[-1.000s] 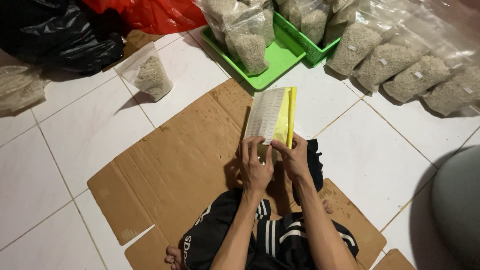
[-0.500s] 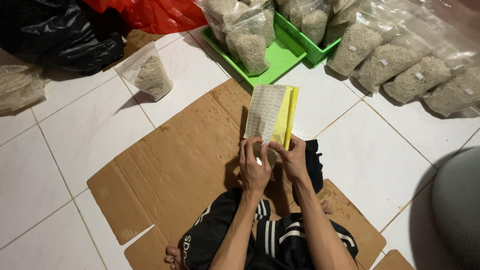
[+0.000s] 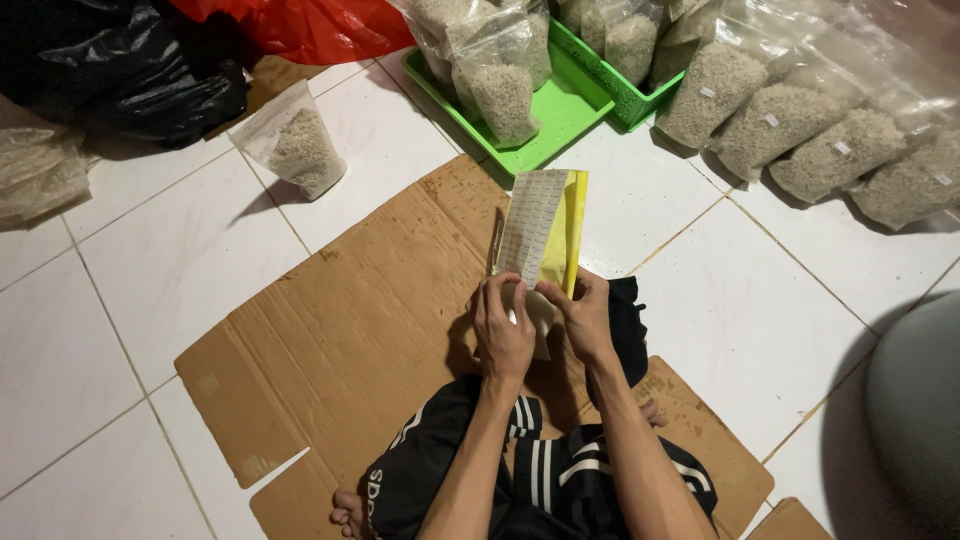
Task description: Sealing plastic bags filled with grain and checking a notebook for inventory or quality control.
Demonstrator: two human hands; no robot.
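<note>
A: what's in your hands?

B: left hand (image 3: 503, 335) pinching the sticker sheet (image 3: 533, 226) bottom edge, over the cardboard (image 3: 350, 330). right hand (image 3: 583, 318) pinches its yellow backing (image 3: 568, 232), maybe peeling one, hard to tell.

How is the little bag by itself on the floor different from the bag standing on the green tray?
The lone bag stands on the white floor tiles, apart from everything; the tray bag stands on the green tray, pressed against other bags. The lone bag looks smaller and less full; the tray bag is taller and fuller. Both are clear plastic bags holding the same pale grains, and neither of the hands touches them.
</note>
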